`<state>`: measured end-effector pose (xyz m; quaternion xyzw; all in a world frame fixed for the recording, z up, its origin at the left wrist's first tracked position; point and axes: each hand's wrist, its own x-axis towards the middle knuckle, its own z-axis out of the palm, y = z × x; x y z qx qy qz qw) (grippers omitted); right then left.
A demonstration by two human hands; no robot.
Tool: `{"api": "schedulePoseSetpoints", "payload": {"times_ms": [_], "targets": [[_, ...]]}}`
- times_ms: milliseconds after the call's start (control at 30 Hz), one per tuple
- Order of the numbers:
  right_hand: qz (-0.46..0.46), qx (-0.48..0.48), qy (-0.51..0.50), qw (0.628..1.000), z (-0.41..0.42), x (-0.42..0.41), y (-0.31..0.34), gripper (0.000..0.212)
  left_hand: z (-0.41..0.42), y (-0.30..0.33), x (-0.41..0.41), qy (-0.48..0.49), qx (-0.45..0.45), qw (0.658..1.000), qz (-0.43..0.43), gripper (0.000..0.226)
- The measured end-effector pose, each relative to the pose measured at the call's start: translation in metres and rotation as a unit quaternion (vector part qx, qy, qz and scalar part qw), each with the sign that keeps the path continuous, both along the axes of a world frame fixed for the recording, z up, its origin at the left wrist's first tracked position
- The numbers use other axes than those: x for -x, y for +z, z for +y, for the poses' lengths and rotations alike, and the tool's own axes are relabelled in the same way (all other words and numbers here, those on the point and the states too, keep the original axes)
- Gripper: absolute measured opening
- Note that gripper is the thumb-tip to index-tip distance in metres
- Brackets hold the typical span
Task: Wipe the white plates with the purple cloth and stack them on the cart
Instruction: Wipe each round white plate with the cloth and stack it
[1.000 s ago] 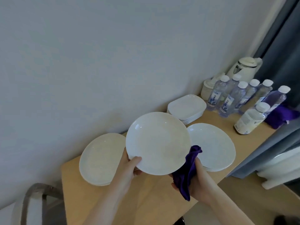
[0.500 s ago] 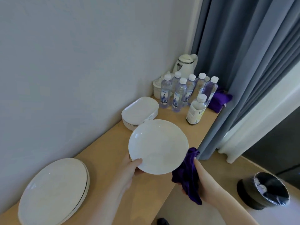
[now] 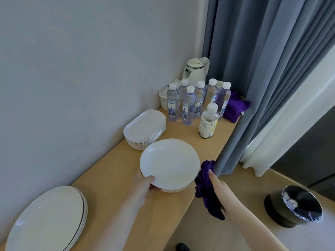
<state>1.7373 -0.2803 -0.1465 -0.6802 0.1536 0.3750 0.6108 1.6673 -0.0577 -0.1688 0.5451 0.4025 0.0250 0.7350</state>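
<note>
A: Position of the round white ceramic plate (image 3: 169, 163)?

B: Held at its near-left rim by the left hand (image 3: 143, 187), thumb curled over the top edge, fingers hidden underneath. It sits over the light wooden counter (image 3: 112, 171), directly on or just above other round white plates; a second rim shows beneath it. I cannot tell whether they touch.

A: Right hand?

B: The right hand (image 3: 220, 192) grips the bunched dark purple cloth (image 3: 208, 189) just right of the round plate, off the counter's edge. Index finger lies straight along the cloth; the remaining fingers are hidden behind it.

A: Other items, relative to the round plate?

B: Just behind it, a stack of white oblong plates (image 3: 145, 128). Further behind, clear plastic water bottles (image 3: 189, 105) with white caps, a cream electric kettle (image 3: 195, 71), and a second purple cloth (image 3: 235, 106) against the grey-blue curtain (image 3: 262, 69). Well to the near left, a stack of large white oval plates (image 3: 49, 220). On the floor to the right, a black lined bin (image 3: 294, 205).
</note>
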Motion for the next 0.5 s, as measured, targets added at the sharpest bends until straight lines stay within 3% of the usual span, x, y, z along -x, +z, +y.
{"api": "schedulePoseSetpoints", "payload": {"times_ms": [167, 500], "targets": [[-0.024, -0.022, -0.011, 0.999, 0.005, 0.002, 0.000, 0.036, -0.004, -0.001, -0.005, 0.003, -0.009, 1.000, 0.012, 0.043], [-0.046, -0.019, -0.014, 0.999, 0.015, 0.001, -0.013, 0.049, 0.003, -0.005, -0.020, -0.047, -0.073, 0.994, 0.064, 0.039]]}}
